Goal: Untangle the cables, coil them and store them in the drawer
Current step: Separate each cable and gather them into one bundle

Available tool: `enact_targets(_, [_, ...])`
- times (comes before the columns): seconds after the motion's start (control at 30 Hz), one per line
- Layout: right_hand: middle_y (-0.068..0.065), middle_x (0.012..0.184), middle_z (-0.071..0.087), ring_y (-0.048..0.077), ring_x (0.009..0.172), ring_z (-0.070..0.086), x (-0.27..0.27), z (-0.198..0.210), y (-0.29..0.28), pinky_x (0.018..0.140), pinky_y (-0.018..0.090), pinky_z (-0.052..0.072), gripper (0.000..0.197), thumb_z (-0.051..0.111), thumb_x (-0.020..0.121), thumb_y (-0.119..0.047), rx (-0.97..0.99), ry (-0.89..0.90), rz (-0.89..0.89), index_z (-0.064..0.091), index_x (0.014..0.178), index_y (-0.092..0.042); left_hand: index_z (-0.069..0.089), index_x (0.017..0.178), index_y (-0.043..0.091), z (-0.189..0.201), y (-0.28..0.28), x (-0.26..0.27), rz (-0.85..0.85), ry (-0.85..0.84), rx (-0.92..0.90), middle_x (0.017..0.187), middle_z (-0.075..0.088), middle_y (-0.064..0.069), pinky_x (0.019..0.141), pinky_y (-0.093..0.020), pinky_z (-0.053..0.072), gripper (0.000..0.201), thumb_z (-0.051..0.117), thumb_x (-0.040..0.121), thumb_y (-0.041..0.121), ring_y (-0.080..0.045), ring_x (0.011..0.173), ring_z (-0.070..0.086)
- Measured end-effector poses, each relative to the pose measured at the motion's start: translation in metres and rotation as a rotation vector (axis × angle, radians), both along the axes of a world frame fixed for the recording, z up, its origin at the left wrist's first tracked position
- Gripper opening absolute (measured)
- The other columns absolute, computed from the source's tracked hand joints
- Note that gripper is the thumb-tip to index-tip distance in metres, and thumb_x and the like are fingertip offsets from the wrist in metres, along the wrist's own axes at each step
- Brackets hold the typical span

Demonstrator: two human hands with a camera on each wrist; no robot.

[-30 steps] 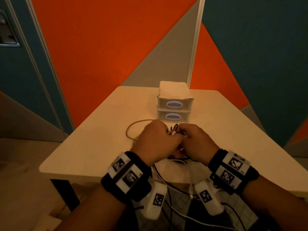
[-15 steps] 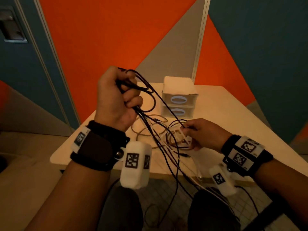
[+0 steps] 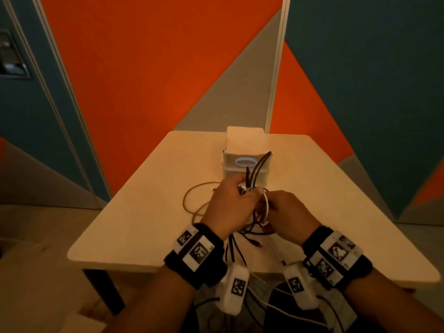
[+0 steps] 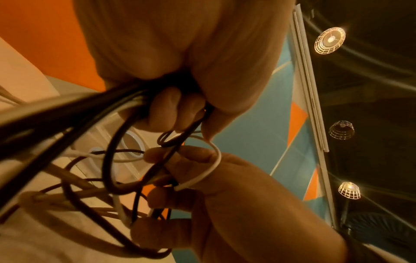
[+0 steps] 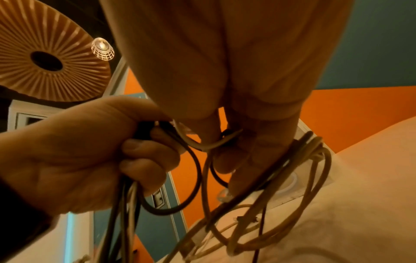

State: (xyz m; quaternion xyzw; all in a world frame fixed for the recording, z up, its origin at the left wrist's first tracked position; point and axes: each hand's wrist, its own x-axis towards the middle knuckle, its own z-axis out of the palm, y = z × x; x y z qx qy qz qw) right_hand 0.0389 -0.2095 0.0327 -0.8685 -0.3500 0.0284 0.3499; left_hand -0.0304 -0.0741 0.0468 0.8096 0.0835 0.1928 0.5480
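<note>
left hand gripping dark cables, right hand pinching white cable

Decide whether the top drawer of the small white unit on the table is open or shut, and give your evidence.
Shut. In the head view the top drawer front sits flush with the unit's frame, its oval handle facing the person; no cables lie inside it.

Smooth rubbery dark cables and a glossy white cable, tangled above a matt, pale, smooth worktop. Behind stands a frosted plastic drawer unit. Black cloth wristbands carry white plastic tags.
</note>
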Motion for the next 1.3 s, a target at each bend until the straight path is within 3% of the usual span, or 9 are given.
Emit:
enact_targets(0.1, [-0.007, 0.069, 0.061, 0.003, 0.059, 0.051, -0.007, -0.001, -0.002, 0.058, 0.013, 0.037, 0.029, 0.052, 0.091, 0.002, -0.021, -0.064, -0.023, 0.063, 0.073, -0.018, 0.074, 0.1, 0.02, 0.002, -0.009, 0.004, -0.033, 0.053, 0.033, 0.1, 0.075, 0.003, 0.085, -0.036, 0.057, 0.02, 0.071, 0.096, 0.039, -0.012, 0.091, 0.07])
enact_targets(0.2, [-0.008, 0.066, 0.059, 0.002, 0.059, 0.051, -0.009, -0.003, -0.002, 0.055, 0.01, 0.035, 0.026, 0.054, 0.091, 0.003, -0.003, -0.095, -0.028, 0.067, 0.078, -0.016, 0.069, 0.086, -0.002, -0.001, -0.009, 0.007, -0.018, 0.09, 0.051, 0.071, 0.064, -0.015, 0.058, -0.033, 0.045, 0.035, 0.069, 0.095, 0.032, -0.026, 0.06, 0.061])
enact_targets(0.33, [-0.017, 0.069, 0.061, -0.006, 0.06, 0.056, -0.008, -0.008, -0.005, 0.059, 0.007, 0.039, 0.02, 0.064, 0.093, -0.01, 0.119, -0.026, -0.066, 0.072, 0.083, -0.025, 0.061, 0.075, -0.007, -0.011, 0.002, 0.006, 0.007, 0.178, 0.109, 0.058, 0.051, -0.013, 0.044, -0.025, 0.031, 0.031, 0.066, 0.091, 0.018, -0.013, 0.046, 0.043])
enact_targets(0.5, [-0.005, 0.08, 0.07, -0.001, 0.063, 0.06, -0.002, -0.009, -0.005, 0.057, 0.009, 0.042, 0.01, 0.066, 0.091, -0.014, 0.165, -0.044, -0.068, 0.072, 0.098, -0.017, 0.075, 0.083, 0.01, -0.019, 0.01, 0.007, -0.057, 0.136, 0.054, 0.075, 0.069, -0.019, 0.058, -0.036, 0.045, 0.034, 0.07, 0.096, 0.041, -0.033, 0.063, 0.064])
enact_targets(0.63, [-0.001, 0.086, 0.073, 0.009, 0.074, 0.065, -0.005, -0.014, 0.002, 0.062, 0.021, 0.05, 0.021, 0.067, 0.092, -0.014, 0.169, -0.084, -0.03, 0.056, 0.109, -0.019, 0.07, 0.078, 0.005, -0.021, 0.012, 0.011, 0.025, 0.148, 0.069, 0.048, 0.048, 0.005, 0.05, -0.029, 0.034, 0.039, 0.068, 0.098, 0.038, -0.011, 0.04, 0.045])
enact_targets(0.77, [-0.003, 0.09, 0.075, 0.009, 0.076, 0.067, -0.006, -0.015, 0.002, 0.063, 0.022, 0.051, 0.031, 0.068, 0.092, -0.012, 0.2, -0.037, 0.005, 0.048, 0.112, -0.024, 0.058, 0.065, 0.013, -0.019, 0.019, 0.013, -0.04, 0.234, -0.025, 0.042, 0.04, 0.009, 0.053, -0.033, 0.032, 0.034, 0.064, 0.097, 0.023, -0.012, 0.036, 0.037])
enact_targets(1.07, [-0.002, 0.109, 0.072, 0.025, 0.091, 0.072, 0.005, -0.011, -0.001, 0.075, 0.043, 0.062, 0.026, 0.063, 0.092, 0.002, 0.445, 0.47, 0.033, 0.071, 0.107, -0.017, 0.051, 0.06, 0.012, -0.017, 0.018, 0.017, 0.079, 0.004, -0.053, 0.046, 0.04, 0.008, 0.053, -0.037, 0.032, 0.036, 0.063, 0.093, 0.018, -0.018, 0.045, 0.038])
enact_targets(1.17, [0.005, 0.112, 0.073, 0.029, 0.076, 0.071, 0.013, -0.007, -0.006, 0.071, 0.041, 0.061, 0.027, 0.06, 0.089, 0.01, 0.533, 0.543, -0.026, 0.071, 0.107, -0.006, 0.053, 0.067, 0.004, -0.015, 0.023, 0.016, 0.151, -0.097, -0.168, 0.05, 0.035, 0.005, 0.052, -0.046, 0.029, 0.032, 0.061, 0.087, 0.028, -0.023, 0.049, 0.031])
enact_targets(1.3, [0.009, 0.094, 0.071, 0.023, 0.065, 0.065, 0.026, -0.012, -0.018, 0.065, 0.034, 0.055, 0.016, 0.063, 0.09, 0.005, 0.565, 0.55, -0.172, 0.071, 0.099, -0.007, 0.063, 0.065, 0.024, -0.01, 0.039, 0.016, 0.114, -0.099, -0.238, 0.051, 0.035, 0.007, 0.055, -0.044, 0.028, 0.026, 0.064, 0.087, 0.037, -0.022, 0.049, 0.028])
